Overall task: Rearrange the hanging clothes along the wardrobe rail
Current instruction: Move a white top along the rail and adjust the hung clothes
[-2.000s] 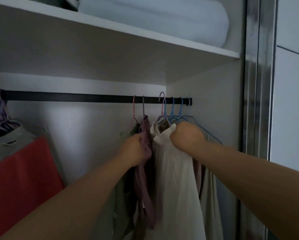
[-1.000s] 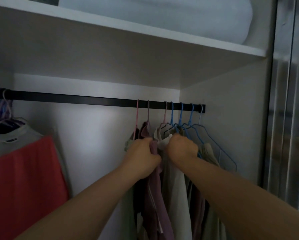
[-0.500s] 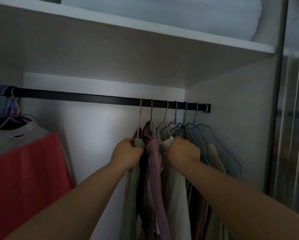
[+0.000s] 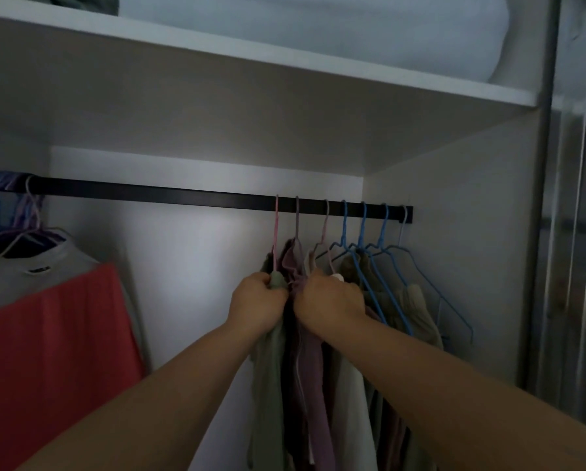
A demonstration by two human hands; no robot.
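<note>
Above my fingers runs the shelf (image 4: 250, 59), a white roll (image 4: 352, 32) on it. Below that, the black rail (image 4: 155, 192) crosses over my fingers. Well left of them hang a grey top (image 4: 47, 280) and a red cloth (image 4: 53, 362). The clothes bunch at the rail's right end. My left hand (image 4: 255, 305) clamps its fingers on the green top (image 4: 267, 375); my right hand (image 4: 330, 300) grips the mauve top (image 4: 313, 368), with the cream top (image 4: 352, 396) just right. Blue hangers (image 4: 362, 232) hook above my right fingers.
</note>
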